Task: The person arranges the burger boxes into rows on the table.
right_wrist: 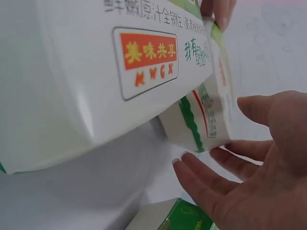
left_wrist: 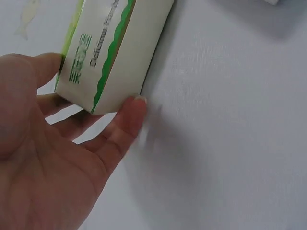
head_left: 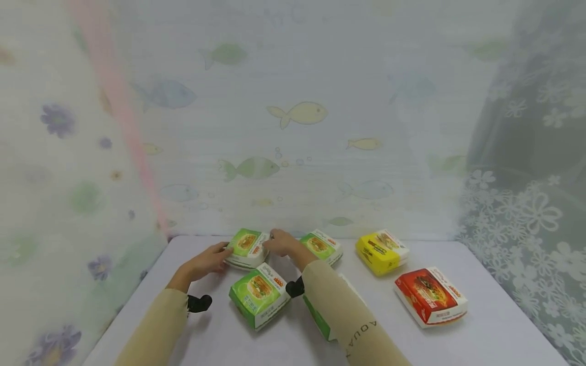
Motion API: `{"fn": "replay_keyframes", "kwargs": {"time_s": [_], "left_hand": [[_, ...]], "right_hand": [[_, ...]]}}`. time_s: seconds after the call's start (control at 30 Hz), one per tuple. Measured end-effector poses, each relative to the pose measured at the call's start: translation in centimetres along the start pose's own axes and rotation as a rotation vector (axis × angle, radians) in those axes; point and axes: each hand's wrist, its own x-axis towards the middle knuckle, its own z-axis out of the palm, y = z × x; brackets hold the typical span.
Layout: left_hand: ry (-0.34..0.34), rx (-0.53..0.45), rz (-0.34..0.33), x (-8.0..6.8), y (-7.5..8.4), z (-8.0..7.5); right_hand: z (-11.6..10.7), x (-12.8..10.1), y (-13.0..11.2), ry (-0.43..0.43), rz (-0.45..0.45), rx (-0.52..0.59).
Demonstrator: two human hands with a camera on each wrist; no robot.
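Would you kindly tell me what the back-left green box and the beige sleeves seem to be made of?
The back-left green box: probably thin printed card, smooth with little sheen; flat panels and crisp folded edges suggest it. The beige sleeves: likely fabric, matte, since they look soft without shine; knit or woven, I cannot tell.

Right hand (right_wrist: pixel 261 184): fingers at the far carton (right_wrist: pixel 204 110)'s lower corner, thumb apart
Far carton: white, wavy green stripe
Left hand (right_wrist: pixel 221 13): at its top
Near carton (right_wrist: pixel 96 86): orange label, "MWGX"
Bottom edge: green carton (right_wrist: pixel 187 215)
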Motion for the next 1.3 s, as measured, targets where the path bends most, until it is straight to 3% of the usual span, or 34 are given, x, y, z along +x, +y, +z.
{"fn": "replay_keyframes", "kwargs": {"time_s": [0.2,0.4,0.67,0.9,1.1,1.3], "left_hand": [[0.001,-0.033,0.024,0.9,0.1,0.3],[0.042,-0.017,-0.018,1.3,0.2,0.2],[0.080,-0.003,-0.117,-0.3,0.9,0.2],[0.067,-0.018,-0.153,-1.1,2.4,1.8],[0.039,-0.017,-0.140,-0.3,2.6,1.9],[0.043,-0.032,-0.121,1.0,2.4,1.7]], "right_hand": [[0.1,-0.6,-0.3,-0.019,-0.002,-0.118],[-0.3,-1.4,-0.6,-0.025,-0.017,-0.120],[-0.6,-0.5,-0.3,-0.040,0.003,-0.171],[-0.7,-0.8,-0.2,-0.079,-0.002,-0.198],[-0.3,-0.6,0.0,-0.090,0.018,-0.146],[0.4,-0.5,0.0,-0.015,0.076,0.020]]}}
